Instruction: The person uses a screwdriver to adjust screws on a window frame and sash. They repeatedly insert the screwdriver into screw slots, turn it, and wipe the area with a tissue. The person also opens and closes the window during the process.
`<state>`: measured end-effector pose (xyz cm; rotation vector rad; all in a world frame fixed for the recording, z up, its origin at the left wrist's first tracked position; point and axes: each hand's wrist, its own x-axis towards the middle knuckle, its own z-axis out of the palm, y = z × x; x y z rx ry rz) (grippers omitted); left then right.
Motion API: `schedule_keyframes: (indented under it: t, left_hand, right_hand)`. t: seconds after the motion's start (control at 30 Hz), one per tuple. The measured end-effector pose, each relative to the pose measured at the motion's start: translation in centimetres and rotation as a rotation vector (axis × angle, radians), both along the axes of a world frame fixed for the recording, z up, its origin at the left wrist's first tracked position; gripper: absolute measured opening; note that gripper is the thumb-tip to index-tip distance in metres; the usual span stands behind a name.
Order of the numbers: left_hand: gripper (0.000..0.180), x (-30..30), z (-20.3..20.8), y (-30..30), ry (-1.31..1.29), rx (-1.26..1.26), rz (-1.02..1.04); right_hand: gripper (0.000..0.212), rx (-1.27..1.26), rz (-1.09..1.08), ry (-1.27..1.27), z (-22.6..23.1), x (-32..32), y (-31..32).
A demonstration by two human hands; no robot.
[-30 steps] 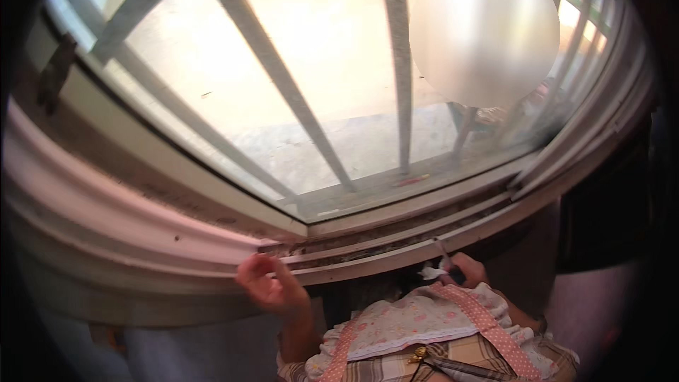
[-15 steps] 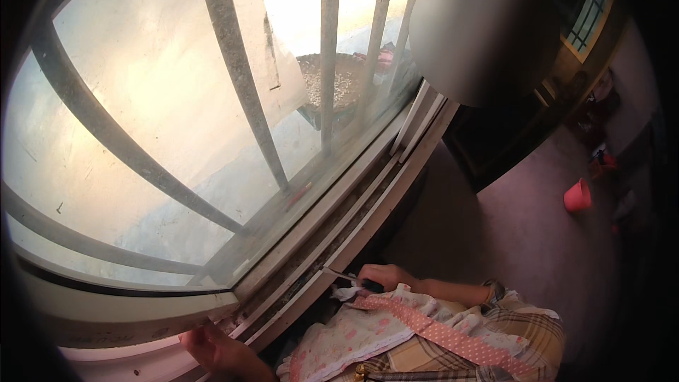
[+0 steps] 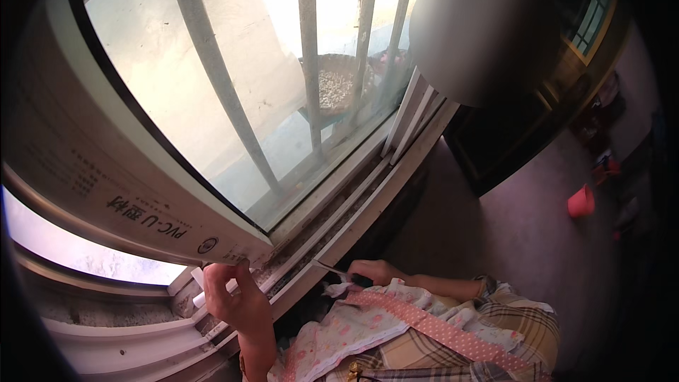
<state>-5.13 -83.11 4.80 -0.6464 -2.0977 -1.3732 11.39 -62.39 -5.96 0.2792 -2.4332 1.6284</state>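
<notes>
My left hand (image 3: 238, 302) has its fingers bent around the lower corner of a white sliding window sash (image 3: 159, 205). The sash's pale frame carries dark printing, and its glass pane (image 3: 254, 177) fills much of the upper left. Lower centre, my right hand (image 3: 375, 273) is closed on the dark handle of a tool with a thin metal shaft (image 3: 327, 267). Its tip lies at the edge of the white window track (image 3: 353, 219); the tool's exact kind does not show. Crumpled white material (image 3: 337, 288) hangs just beside the right hand.
Upright metal bars (image 3: 309, 64) stand outside the glass, with a round basket (image 3: 338, 88) of pale pieces beyond. Dark dirt lines the track grooves. At right, a red bucket (image 3: 581, 201) stands on the floor. A blurred round patch (image 3: 484, 32) hides the upper right.
The sash has slid rightward along the track, uncovering an opening at left. My left hand has moved up and right with it. My right hand has shifted slightly left with the tool.
</notes>
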Motion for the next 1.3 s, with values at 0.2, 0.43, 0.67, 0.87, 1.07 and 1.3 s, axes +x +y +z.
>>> schedule_keyframes:
  t: [0.2,0.43,0.67,0.87,1.07,1.3]
  left_hand:
    - [0.017,-0.6,1.3,4.8,0.038,-0.017,-0.157]
    - [0.016,-1.6,1.5,12.0,-0.025,-0.097,-0.337]
    - [0.016,-2.0,2.1,18.9,0.121,-0.265,-0.325]
    - [0.017,-3.1,2.9,23.0,0.007,-0.373,-0.468]
    - [0.021,-4.2,3.5,23.5,-0.042,-0.328,-0.682]
    - [0.014,-4.9,3.7,22.7,0.017,-0.358,-0.718]
  right_hand:
    - [0.021,-0.002,-0.093,-0.015,-0.1,1.4,0.1]
    - [0.02,-0.024,-0.146,-0.018,0.1,3.2,0.8]
    - [0.023,-0.057,-0.297,-0.089,-0.5,5.7,2.0]
    - [0.023,-0.114,-0.334,-0.084,-2.9,6.8,2.6]
    - [0.023,-0.082,-0.454,-0.104,-2.5,6.9,1.9]
    - [0.023,-0.089,-0.333,-0.152,-3.4,6.9,2.6]
